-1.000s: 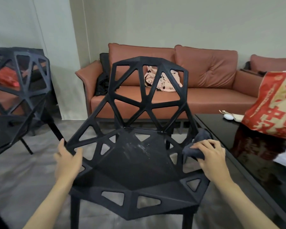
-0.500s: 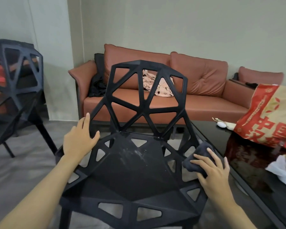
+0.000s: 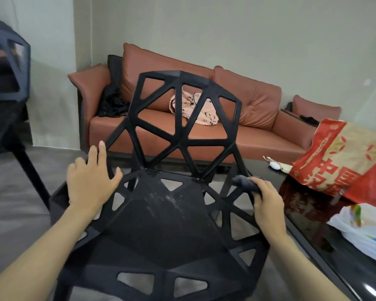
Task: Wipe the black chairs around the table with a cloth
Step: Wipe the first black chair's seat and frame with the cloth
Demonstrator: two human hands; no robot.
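Observation:
A black lattice chair (image 3: pixel 161 224) with triangular cut-outs stands right in front of me, its seat streaked with pale dust. My left hand (image 3: pixel 89 181) rests flat on the seat's left rim with fingers straight and spread. My right hand (image 3: pixel 267 203) grips a dark grey cloth (image 3: pixel 244 181) against the seat's right rim. A second black chair (image 3: pixel 4 88) stands at the far left, partly out of view.
A glossy black table (image 3: pixel 313 231) runs along the right with a red and gold bag (image 3: pixel 345 166), a white plastic bag (image 3: pixel 365 231) and a small white item (image 3: pixel 274 165). An orange sofa (image 3: pixel 258 137) with clothes stands behind the chair. Grey floor lies to the left.
My left hand slid from the front left edge up along the left rim toward the backrest. My right hand moved the cloth slightly up the right rim. The view tilted.

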